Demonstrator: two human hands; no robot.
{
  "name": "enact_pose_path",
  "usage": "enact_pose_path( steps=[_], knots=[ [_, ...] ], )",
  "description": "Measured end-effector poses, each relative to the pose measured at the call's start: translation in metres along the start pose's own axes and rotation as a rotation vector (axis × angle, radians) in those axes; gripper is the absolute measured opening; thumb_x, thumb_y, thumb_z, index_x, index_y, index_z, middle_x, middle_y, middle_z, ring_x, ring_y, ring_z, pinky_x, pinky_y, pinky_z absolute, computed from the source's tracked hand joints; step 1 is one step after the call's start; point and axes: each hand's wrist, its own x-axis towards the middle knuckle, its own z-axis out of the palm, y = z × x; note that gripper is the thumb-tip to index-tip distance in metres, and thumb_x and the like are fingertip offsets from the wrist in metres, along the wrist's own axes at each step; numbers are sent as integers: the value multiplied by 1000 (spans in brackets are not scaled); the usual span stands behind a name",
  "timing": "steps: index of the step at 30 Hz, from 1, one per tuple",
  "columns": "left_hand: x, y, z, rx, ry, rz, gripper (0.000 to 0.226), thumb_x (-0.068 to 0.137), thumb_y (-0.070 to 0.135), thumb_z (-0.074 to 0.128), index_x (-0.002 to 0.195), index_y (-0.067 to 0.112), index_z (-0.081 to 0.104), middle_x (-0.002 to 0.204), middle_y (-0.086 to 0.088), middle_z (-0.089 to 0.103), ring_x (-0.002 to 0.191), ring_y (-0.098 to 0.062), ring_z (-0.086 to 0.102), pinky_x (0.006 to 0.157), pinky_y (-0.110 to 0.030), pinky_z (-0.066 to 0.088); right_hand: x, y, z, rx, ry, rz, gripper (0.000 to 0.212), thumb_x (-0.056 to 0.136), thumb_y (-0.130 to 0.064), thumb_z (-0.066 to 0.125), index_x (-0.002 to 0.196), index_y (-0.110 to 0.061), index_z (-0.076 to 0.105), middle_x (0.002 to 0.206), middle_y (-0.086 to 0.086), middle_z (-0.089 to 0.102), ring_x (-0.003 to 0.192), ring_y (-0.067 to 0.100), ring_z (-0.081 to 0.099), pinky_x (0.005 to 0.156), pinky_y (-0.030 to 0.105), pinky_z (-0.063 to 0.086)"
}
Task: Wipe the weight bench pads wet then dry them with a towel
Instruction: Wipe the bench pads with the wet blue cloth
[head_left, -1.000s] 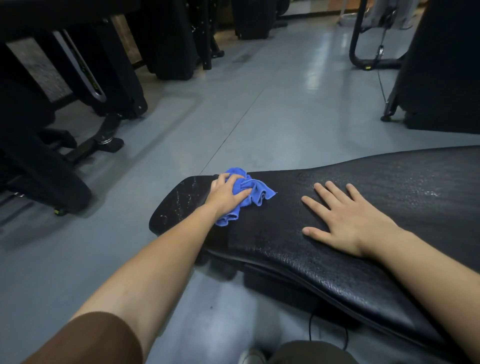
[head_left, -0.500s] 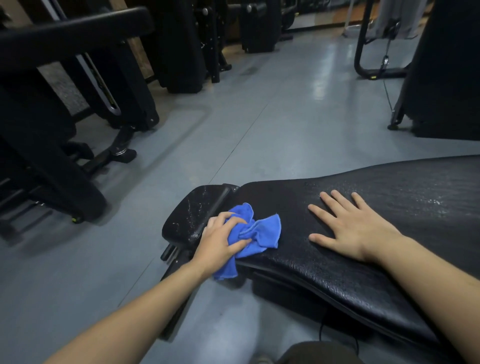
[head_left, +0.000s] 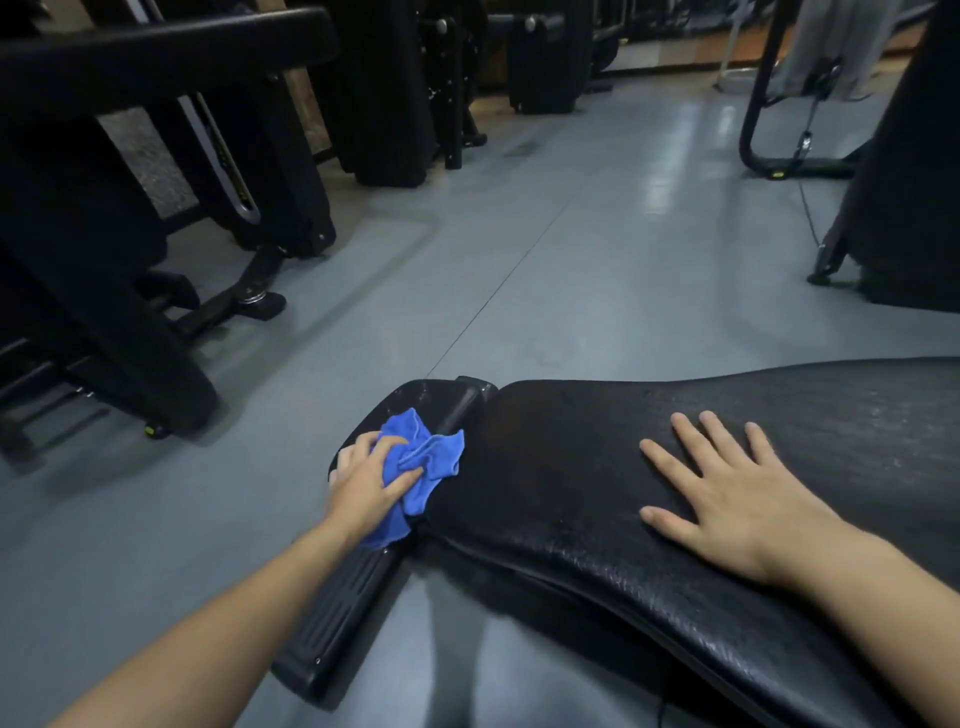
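Left hand (head_left: 366, 480): gripping the bunched blue cloth (head_left: 421, 457) on the small end pad (head_left: 415, 397).
Right hand (head_left: 727, 493): lying flat, fingers spread, on the long pad (head_left: 571, 467).

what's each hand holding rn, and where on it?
Left hand grips the bunched blue cloth by its near-left part. Right hand holds nothing, flat on the bench pad.

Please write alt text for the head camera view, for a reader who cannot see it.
A person's left hand grips a crumpled blue cloth at the gap between two black bench pads, while the right hand rests flat on the larger pad. Gym machines stand on the grey floor behind.
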Motion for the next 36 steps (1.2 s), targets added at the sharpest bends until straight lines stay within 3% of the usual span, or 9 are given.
enact_pose_path(
  steps=[2,5,10,14,19,26,36],
  knots=[
    [6,3,1,16,-9,-5,69,68,79,36,122,41,56,137,12,41,125,-23,39,100,-39,34,14,-25,-4,34,14,-83,122,46,-80,-44,156,-35,-15,165,6,-21,152,26,-21,122,53,-8],
    [14,3,3,22,-25,-1,57,76,73,45,122,41,55,137,12,40,125,-23,39,97,-36,30,43,-71,-6,63,21,-204,102,64,-78,-21,157,-36,-11,165,8,-20,152,27,-21,122,54,-9],
    [44,6,8,11,-70,9,41,90,61,59,125,42,52,140,12,39,126,-23,39,102,-38,33,87,-108,-8,23,15,-246,91,78,-78,-9,157,-35,-11,165,10,-20,152,29,-22,121,56,-8],
    [85,14,16,-38,-91,-2,39,91,59,57,126,42,51,139,11,38,125,-22,39,102,-40,32,101,-114,-7,4,19,-271,99,68,-76,-16,157,-34,-11,165,12,-19,152,30,-21,121,57,-7],
    [138,27,25,-20,-102,-11,47,91,62,56,133,40,49,143,8,38,128,-25,39,107,-42,33,105,-114,-4,23,39,-270,94,74,-76,-13,157,-34,-12,165,11,-21,152,29,-21,121,57,-7],
    [171,33,24,-32,-157,-74,50,92,63,53,136,37,48,144,2,40,131,-31,36,109,-47,34,106,-115,-5,41,52,-260,100,66,-77,-19,157,-37,-11,166,9,-19,152,27,-21,121,55,-7],
    [133,-37,-6,-44,-188,-177,56,95,54,58,142,28,47,142,-10,41,134,-40,36,112,-45,29,105,-116,-6,64,43,-234,89,78,-77,-7,157,-37,-8,166,7,-17,152,26,-20,122,54,-7]
  ],
)
